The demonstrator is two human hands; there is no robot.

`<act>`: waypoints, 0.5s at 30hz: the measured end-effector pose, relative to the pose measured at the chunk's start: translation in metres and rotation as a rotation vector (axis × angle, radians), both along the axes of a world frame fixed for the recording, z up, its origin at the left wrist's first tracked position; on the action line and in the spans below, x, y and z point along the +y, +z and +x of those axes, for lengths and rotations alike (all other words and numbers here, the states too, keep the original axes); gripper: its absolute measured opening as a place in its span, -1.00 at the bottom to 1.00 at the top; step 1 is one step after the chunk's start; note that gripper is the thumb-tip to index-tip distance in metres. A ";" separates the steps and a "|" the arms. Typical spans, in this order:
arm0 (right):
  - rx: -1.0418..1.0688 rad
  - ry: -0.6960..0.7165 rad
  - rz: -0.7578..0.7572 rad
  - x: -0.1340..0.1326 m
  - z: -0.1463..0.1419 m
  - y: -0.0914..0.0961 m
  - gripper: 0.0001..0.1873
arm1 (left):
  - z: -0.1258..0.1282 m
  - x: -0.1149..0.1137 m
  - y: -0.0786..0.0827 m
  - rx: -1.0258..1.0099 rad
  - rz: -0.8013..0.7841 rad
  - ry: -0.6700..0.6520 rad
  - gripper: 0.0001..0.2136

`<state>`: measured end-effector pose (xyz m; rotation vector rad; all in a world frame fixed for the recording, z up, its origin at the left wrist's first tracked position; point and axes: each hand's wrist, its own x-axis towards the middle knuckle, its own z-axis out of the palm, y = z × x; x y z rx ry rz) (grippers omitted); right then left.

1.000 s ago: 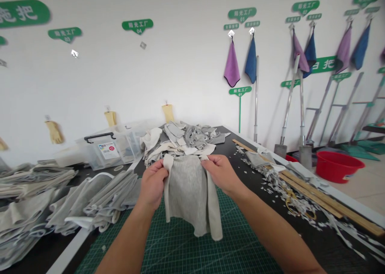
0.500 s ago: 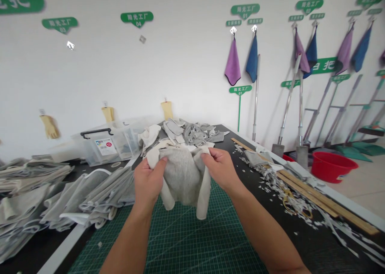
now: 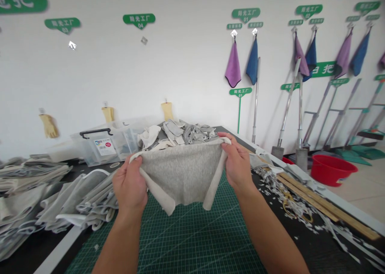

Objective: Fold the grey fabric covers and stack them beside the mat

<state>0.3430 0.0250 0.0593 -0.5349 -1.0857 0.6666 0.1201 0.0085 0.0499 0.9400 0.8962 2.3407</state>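
A grey piece of knit fabric (image 3: 183, 172) is stretched between my two hands, its side edges curled to show a paler face. My left hand (image 3: 130, 182) pinches its upper left corner between thumb and fingers. The upper right corner is gripped the same way by my right hand (image 3: 237, 162). The fabric's lower edge hangs free above a green cutting mat (image 3: 192, 238) with grid lines. Behind it lies a heap of grey and off-white fabric scraps (image 3: 192, 133).
Stacks of folded grey fabric (image 3: 72, 198) lie at left, near a clear plastic box (image 3: 105, 146) with a black handle. At right are wooden strips (image 3: 313, 198), yellow-handled scissors (image 3: 288, 202) and white clippings (image 3: 279, 190). A red basin (image 3: 332, 170) stands on the floor.
My hands have moved apart, the left one leftward and the right one rightward and slightly up. The fabric between them has gone from slack to spread wide along its top edge.
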 end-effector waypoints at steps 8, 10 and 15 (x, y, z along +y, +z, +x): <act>0.016 0.125 -0.146 0.002 0.007 -0.004 -0.85 | 0.000 -0.015 0.004 0.122 -0.042 -0.445 -0.67; 0.051 0.158 -0.169 0.002 0.007 -0.004 -0.86 | 0.000 -0.016 0.002 0.123 0.017 -0.421 -0.73; 0.045 0.218 -0.218 0.002 0.010 -0.002 -0.79 | -0.002 -0.011 -0.005 0.112 0.017 -0.292 -0.85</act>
